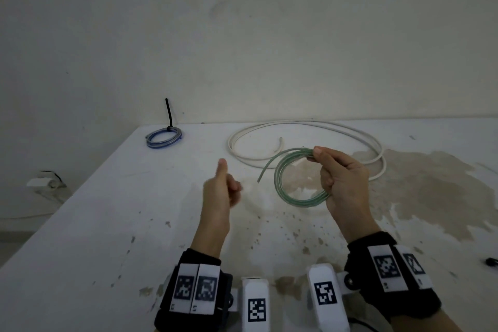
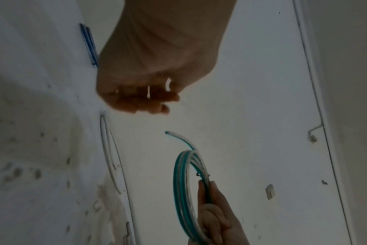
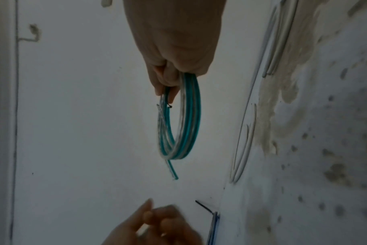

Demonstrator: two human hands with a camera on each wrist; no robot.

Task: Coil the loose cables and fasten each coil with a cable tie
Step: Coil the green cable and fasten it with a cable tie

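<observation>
Three cables noted on the table point(image 1: 80, 250) in the head view: blue coil point(image 1: 164, 137) already tied, white cable point(image 1: 310, 127) loose, green coil point(image 1: 296, 178) pinched aloft in the right hand point(image 1: 345, 180). Left hand point(image 1: 221, 191) holds nothing, fingers curled, thumb up. Left wrist view: green free end point(image 2: 178, 137) sticks out unsecured. Right wrist view: turns lie bunched under the fingers point(image 3: 168, 79). Recommend tucking the end in and tying beside the pinch.
</observation>
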